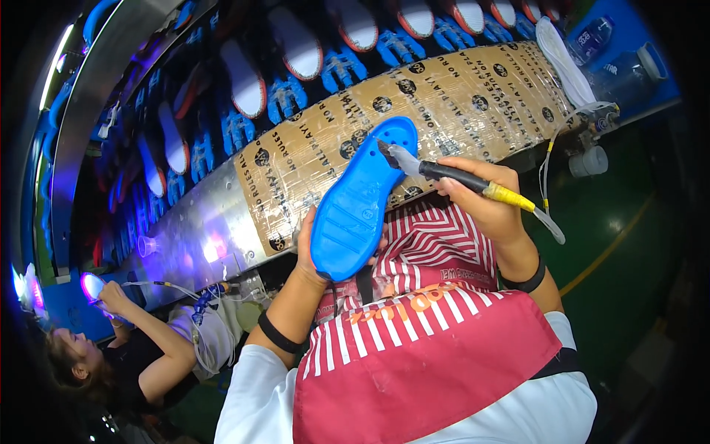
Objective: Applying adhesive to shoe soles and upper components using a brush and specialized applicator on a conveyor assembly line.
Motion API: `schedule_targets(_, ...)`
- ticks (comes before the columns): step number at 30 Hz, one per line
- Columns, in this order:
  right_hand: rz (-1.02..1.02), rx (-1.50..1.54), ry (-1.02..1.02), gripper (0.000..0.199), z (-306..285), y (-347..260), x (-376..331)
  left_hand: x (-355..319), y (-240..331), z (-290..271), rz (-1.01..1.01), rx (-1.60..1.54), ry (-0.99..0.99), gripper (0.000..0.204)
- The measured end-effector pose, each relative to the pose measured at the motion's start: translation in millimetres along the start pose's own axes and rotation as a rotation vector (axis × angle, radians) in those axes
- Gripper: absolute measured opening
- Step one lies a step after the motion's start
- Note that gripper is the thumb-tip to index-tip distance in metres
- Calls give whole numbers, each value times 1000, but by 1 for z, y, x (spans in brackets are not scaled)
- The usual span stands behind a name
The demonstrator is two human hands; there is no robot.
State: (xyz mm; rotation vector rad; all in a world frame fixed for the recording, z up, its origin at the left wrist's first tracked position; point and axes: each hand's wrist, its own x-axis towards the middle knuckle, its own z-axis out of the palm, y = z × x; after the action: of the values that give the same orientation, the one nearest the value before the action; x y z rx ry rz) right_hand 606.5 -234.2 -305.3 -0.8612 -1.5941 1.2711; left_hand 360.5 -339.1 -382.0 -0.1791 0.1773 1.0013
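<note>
My left hand (309, 251) holds a blue shoe sole (360, 200) from underneath, tread side up, tilted with its heel end toward the conveyor. My right hand (484, 196) grips a brush (451, 176) with a black and yellow handle; its bristle tip rests on the sole's upper end near several round holes. A thin tube trails from the brush handle's rear. Both hands hover over my red and white striped apron (421, 333), just in front of the tape-wrapped cardboard edge (414, 111) of the line.
A conveyor (296, 74) carries white soles on blue holders along the back. A co-worker (148, 348) at lower left handles a sole under purple light. A water bottle (592, 37) and a blue container (636, 70) stand top right, near a small fitting (589, 159).
</note>
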Motion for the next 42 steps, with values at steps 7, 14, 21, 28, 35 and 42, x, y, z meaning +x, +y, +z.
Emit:
schedule_targets(7, -252, -181, 9, 20, 10, -45, 21, 42, -13, 39, 277, 285, -40, 88)
schedule_targets(14, -550, -667, 204, 21, 23, -77, 44, 69, -37, 62, 444, 117, -148, 73)
schedule_targets(21, -550, -702, -46, 34, 48, -55, 34, 77, -32, 47, 610, 271, 14, 66)
schedule_targets(28, -647, -515, 123, 31, 50, -55, 36, 70, -25, 38, 633, 313, 1, 75)
schedule_targets(35, -626, -558, -261, 30, 62, -48, 23, 70, -19, 42, 551, 371, -106, 82)
schedule_targets(42, -559, -544, -98, 33, 64, -37, 17, 72, -11, 42, 628, 424, 65, 99)
